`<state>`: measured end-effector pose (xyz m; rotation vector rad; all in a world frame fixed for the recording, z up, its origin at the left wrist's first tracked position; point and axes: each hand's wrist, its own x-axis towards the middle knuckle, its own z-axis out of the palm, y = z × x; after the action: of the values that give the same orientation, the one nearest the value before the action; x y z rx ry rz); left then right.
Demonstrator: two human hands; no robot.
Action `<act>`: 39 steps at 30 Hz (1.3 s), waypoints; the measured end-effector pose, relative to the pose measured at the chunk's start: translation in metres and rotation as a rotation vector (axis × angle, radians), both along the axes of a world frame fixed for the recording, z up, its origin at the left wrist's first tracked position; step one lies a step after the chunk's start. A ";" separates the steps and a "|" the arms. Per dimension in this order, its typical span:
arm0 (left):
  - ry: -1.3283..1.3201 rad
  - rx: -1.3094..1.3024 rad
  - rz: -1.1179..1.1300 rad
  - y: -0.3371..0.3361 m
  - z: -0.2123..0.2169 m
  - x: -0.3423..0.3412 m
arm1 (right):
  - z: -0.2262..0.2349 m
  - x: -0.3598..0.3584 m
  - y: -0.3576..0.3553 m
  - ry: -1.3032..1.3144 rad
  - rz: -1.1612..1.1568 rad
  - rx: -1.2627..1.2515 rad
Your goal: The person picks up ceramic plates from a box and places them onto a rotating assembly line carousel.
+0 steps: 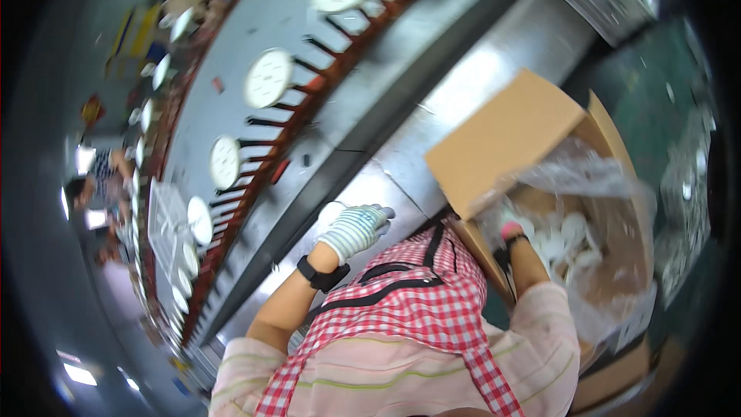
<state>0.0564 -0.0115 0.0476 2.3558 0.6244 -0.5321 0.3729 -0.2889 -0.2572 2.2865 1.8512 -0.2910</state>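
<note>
Nearest: checked red/white apron (421, 301) over a pale pink striped top, soft cloth, fills the lower edge. Left hand (356, 228) in a knit striped glove, black band at the wrist, fingers curled loosely near the steel shelf (386, 170)'s near edge; a pale thing shows just behind the glove, can't tell whether it's held. Right hand (511, 230) is down in the box (509, 135), pink-tipped glove just visible, grip hidden by the liner and pieces, so can't tell if it has one. Step, as I judge it: picking a disc (573, 225) out of the box w/ the right hand. Next move likely calls for a clean lift clear of the liner (594, 177) w/o dragging the film. Box: brown corrugated card, flap up, at the shelf's right end. Liner: thin crinkly clear plastic. Discs: small, white, round, heaped loose. Farther: conveyor (309, 100) along the shelf's far edge, dark pegs in a curved row, flat white round plates (268, 77) lying on it, well apart. Another person (104, 177) at far left, blurred.
</note>
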 end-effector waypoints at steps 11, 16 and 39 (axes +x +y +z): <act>-0.404 -0.007 0.556 0.014 -0.024 -0.048 | 0.258 0.124 0.096 0.418 -0.866 1.269; -0.912 0.345 0.675 0.105 0.039 0.016 | 0.347 0.010 0.315 0.871 0.316 1.192; -0.261 0.780 0.465 0.294 -0.011 -0.119 | 0.320 -0.259 0.550 0.571 0.415 0.458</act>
<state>-0.0628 0.2824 0.0364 2.7548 1.3875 0.2868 0.1139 0.2614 0.0627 2.1319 2.8821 -0.5446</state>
